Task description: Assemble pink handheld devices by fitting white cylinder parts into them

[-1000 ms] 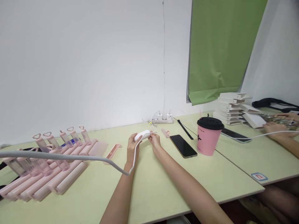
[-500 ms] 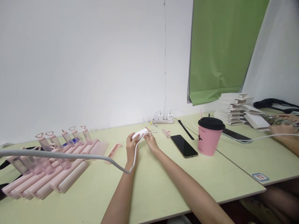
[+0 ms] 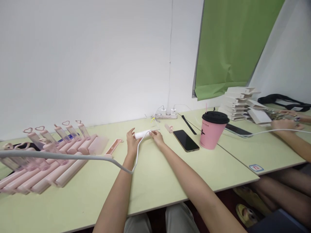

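Between my two hands lies a plain white cylinder (image 3: 142,134), held just above or against the table. My left hand (image 3: 132,143) is at its left end, thumb along the near side and fingers curled up loosely beyond it. The fingers of my right hand (image 3: 157,138) pinch the right end. A thin white cable (image 3: 138,153) runs across the view and passes in front of the cylinder near my right fingers. Left of my left hand, an open pink casing piece (image 3: 113,147) rests on the table. A small pink translucent tube (image 3: 168,128) lies beyond my right hand.
Rows of pink cylinders with clear, heart-looped tubes (image 3: 48,174) fill the left. A black phone (image 3: 186,140), black strap (image 3: 189,124) and pink cup (image 3: 212,132) stand right. A power strip (image 3: 166,116) sits by the wall. White boxes (image 3: 234,103) and another person's hand (image 3: 285,124) are farther right.
The left-hand fingers have loosened from around the white cylinder and shifted to its left end, exposing more of it. The whole view has shifted slightly, showing more of the lap.
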The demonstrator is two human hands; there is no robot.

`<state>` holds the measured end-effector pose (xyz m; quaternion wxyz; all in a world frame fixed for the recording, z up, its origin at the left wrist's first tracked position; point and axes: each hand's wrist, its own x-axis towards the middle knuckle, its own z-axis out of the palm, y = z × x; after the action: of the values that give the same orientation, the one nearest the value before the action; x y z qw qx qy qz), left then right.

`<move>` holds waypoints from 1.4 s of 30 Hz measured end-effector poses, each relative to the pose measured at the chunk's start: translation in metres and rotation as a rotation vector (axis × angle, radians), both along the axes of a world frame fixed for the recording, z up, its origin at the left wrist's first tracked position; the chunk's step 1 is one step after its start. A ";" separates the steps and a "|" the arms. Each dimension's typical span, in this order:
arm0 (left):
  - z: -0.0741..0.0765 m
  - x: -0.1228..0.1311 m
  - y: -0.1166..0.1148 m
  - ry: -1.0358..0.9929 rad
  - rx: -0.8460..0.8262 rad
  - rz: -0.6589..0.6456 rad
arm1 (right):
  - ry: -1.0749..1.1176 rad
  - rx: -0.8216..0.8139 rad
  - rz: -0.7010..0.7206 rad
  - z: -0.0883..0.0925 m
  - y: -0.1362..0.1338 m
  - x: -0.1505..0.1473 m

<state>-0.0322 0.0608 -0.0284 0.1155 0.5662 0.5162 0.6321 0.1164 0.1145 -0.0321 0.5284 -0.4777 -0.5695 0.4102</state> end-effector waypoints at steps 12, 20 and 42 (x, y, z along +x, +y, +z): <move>-0.004 -0.016 0.002 0.096 -0.150 -0.001 | -0.469 0.096 -0.273 0.018 -0.011 0.022; -0.002 -0.025 -0.001 0.220 -0.149 0.212 | -1.016 0.256 -0.521 0.013 -0.010 0.062; -0.008 -0.016 0.003 -0.059 -0.126 -0.197 | -0.401 0.286 0.032 0.005 0.002 0.025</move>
<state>-0.0480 0.0637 -0.0363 0.2278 0.5869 0.4931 0.6004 0.1411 0.1166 -0.0267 0.4606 -0.4608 -0.7227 0.2307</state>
